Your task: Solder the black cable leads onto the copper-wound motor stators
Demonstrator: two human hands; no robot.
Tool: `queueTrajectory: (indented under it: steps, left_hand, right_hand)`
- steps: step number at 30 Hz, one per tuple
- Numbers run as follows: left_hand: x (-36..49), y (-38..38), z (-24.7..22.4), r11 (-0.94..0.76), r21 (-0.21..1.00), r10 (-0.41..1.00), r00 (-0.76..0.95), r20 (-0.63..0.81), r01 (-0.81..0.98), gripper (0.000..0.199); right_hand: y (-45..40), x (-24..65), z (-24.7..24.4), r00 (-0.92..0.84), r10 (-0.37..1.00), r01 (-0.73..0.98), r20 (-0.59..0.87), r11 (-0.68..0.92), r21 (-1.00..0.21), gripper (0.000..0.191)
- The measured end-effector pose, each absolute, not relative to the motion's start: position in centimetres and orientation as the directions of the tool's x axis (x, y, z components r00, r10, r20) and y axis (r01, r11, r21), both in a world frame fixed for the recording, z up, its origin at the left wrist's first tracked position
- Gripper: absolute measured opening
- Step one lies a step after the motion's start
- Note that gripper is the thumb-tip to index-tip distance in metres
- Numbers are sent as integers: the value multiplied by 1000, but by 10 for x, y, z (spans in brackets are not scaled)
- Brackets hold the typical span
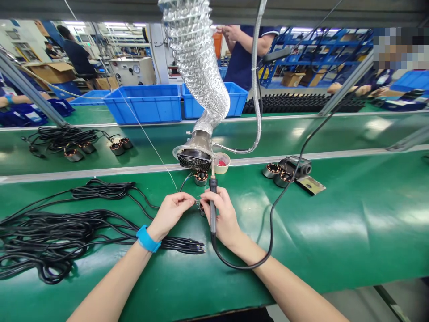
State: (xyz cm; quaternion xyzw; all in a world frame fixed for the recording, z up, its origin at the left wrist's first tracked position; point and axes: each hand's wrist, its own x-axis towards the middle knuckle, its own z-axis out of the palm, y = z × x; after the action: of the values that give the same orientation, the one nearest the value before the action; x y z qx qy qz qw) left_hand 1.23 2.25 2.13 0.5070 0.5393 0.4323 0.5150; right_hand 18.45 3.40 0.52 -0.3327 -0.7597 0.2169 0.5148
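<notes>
My left hand (170, 212), with a blue band at its wrist, is closed in a pinch on what looks like a thin wire; its tip is too small to make out. My right hand (224, 215) is wrapped round a soldering iron (213, 203), held upright with the tip pointing away from me. Between my fingertips sits a copper-wound motor stator (202, 209), mostly hidden by the right fingers. Just beyond lies another stator (201, 177), under the fume hood (195, 152). A fine wire (152, 145) slants down from above towards my left hand.
Black cables (60, 237) lie bundled at left. At right, two stators (283, 179) sit beside a dark metal block (295, 166). The iron's cord crosses my right forearm. A round tub (221, 163) stands by the hood. Blue bins (144, 105) and co-workers are behind.
</notes>
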Motion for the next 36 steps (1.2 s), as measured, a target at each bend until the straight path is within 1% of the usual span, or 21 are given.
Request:
queueTrajectory:
  steps: [3,5,9,17,24,31,36]
  left_hand:
    - [14,27,15,118,990,993,-2,-118,80,31]
    - [15,30,11,134,988,991,-4,-134,71,31]
    - [16,32,8,163,985,987,-9,-163,49,32]
    - [15,32,9,170,985,985,-4,-170,23,34]
    - [15,32,7,173,985,985,-10,-173,21,34]
    - [14,32,7,168,985,986,-8,-168,40,35]
    - [15,33,8,171,984,985,-8,-170,43,36]
  right_hand:
    - [38,192,10,-212,742,277,636,670,-689,33]
    - [40,197,12,-178,757,276,628,651,-707,35]
    - [40,204,12,-100,795,300,598,597,-744,24]
    - [33,208,17,-143,712,322,687,690,-648,23]
    - [35,205,16,-173,685,316,708,719,-619,22]
    - [34,205,15,-164,722,298,672,685,-664,23]
    - [35,207,9,-72,762,267,644,636,-724,23]
